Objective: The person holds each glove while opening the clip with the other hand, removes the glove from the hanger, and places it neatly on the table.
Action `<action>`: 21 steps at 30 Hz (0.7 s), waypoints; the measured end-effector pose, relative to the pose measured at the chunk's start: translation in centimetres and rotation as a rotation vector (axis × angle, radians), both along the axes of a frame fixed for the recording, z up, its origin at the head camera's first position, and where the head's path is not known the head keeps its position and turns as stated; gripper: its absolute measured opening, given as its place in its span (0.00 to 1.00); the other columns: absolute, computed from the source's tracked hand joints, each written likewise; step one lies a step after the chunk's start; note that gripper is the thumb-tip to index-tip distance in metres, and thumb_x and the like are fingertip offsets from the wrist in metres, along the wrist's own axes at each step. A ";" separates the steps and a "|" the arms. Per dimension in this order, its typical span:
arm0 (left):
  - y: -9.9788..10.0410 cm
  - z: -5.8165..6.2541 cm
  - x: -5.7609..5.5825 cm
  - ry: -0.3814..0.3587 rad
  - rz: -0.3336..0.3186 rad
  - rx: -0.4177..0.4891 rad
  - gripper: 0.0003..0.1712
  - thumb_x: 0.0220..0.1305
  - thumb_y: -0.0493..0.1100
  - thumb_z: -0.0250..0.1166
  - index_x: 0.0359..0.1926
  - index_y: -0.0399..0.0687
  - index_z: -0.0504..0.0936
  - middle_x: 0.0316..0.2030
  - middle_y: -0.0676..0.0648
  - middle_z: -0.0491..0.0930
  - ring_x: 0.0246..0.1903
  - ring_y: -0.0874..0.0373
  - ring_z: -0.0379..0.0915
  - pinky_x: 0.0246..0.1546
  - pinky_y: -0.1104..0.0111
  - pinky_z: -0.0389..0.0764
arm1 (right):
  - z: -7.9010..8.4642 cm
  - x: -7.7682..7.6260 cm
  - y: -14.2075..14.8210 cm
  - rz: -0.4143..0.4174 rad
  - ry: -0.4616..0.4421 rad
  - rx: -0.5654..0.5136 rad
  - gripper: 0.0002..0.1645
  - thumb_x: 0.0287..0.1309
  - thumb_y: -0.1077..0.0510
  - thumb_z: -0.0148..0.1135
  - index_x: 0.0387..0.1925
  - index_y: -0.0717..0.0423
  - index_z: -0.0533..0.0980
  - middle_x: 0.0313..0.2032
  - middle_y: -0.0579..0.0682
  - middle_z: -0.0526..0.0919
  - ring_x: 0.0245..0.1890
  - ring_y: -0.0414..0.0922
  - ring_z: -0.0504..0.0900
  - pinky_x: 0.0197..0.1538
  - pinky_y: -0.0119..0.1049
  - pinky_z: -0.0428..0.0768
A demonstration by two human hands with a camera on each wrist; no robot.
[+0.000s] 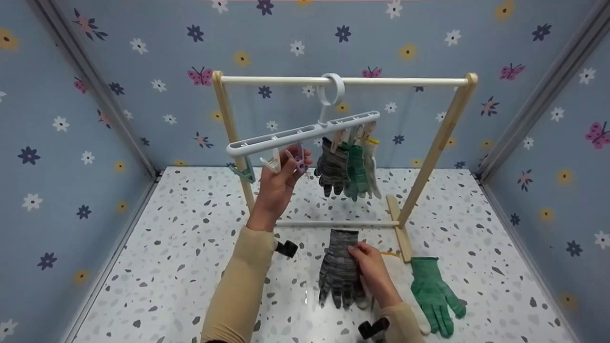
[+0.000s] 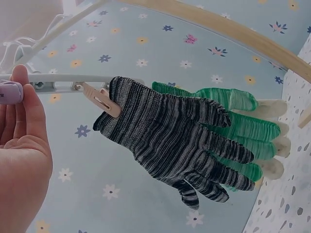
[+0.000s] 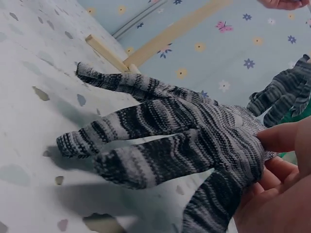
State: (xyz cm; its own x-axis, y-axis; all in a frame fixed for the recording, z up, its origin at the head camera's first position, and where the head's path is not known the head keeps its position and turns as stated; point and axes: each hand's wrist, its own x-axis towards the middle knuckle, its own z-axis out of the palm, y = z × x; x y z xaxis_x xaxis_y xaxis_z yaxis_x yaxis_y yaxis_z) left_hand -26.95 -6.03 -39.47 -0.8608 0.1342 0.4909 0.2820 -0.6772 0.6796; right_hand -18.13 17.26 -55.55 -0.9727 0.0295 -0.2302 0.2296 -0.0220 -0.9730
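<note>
My left hand point(image 1: 279, 183) pinches a purple clothespin point(image 1: 299, 159) that hangs from the left half of a light grey clip hanger point(image 1: 281, 138). A white clothespin point(image 1: 272, 163) and a green clothespin point(image 1: 244, 170) hang farther left. On the hanger's right half, beige clothespins hold a dark grey striped glove point(image 2: 160, 131), with a green glove point(image 2: 255, 127) and a white glove point(image 1: 371, 162) behind it. Lower down, my right hand point(image 1: 375, 270) grips another grey striped glove point(image 3: 180, 128) by its side near the cuff. Its fingers dangle close over the speckled surface.
The hanger hooks over the top bar point(image 1: 405, 81) of a wooden rack, whose right foot point(image 1: 399, 228) reaches toward me. Right of my right hand lie a green glove point(image 1: 436, 293) and a white glove point(image 1: 405, 286), partly covered by my forearm. Flowered walls point(image 1: 157, 43) enclose the surface.
</note>
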 end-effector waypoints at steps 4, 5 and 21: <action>0.0 -0.1 0.0 -0.006 -0.003 0.009 0.30 0.61 0.50 0.70 0.59 0.38 0.76 0.50 0.38 0.78 0.47 0.51 0.79 0.53 0.65 0.77 | -0.9 0.3 0.0 0.039 -0.039 -0.008 0.18 0.71 0.58 0.56 0.53 0.70 0.75 0.35 0.52 0.82 0.31 0.42 0.81 0.34 0.36 0.80; 0.1 -0.1 0.0 -0.007 -0.005 0.011 0.30 0.61 0.50 0.70 0.59 0.38 0.76 0.50 0.38 0.78 0.47 0.51 0.79 0.53 0.65 0.77 | -1.1 0.3 0.0 0.046 -0.039 -0.002 0.18 0.71 0.59 0.56 0.53 0.70 0.75 0.34 0.52 0.82 0.31 0.42 0.81 0.34 0.36 0.80; -0.1 0.0 -0.1 0.008 -0.031 0.012 0.28 0.61 0.49 0.70 0.57 0.37 0.76 0.49 0.38 0.79 0.45 0.52 0.80 0.48 0.68 0.79 | -1.6 0.5 -0.1 0.066 0.089 0.690 0.18 0.65 0.59 0.60 0.50 0.68 0.81 0.40 0.57 0.85 0.35 0.47 0.80 0.43 0.49 0.79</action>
State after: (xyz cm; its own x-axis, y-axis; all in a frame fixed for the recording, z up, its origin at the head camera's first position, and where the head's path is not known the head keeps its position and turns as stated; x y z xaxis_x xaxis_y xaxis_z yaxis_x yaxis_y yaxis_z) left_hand -27.05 -6.17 -39.44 -0.8525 0.1547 0.4993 0.2660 -0.6938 0.6693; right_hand -17.63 17.18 -57.11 -0.9918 0.0805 -0.0993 0.1279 0.6189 -0.7750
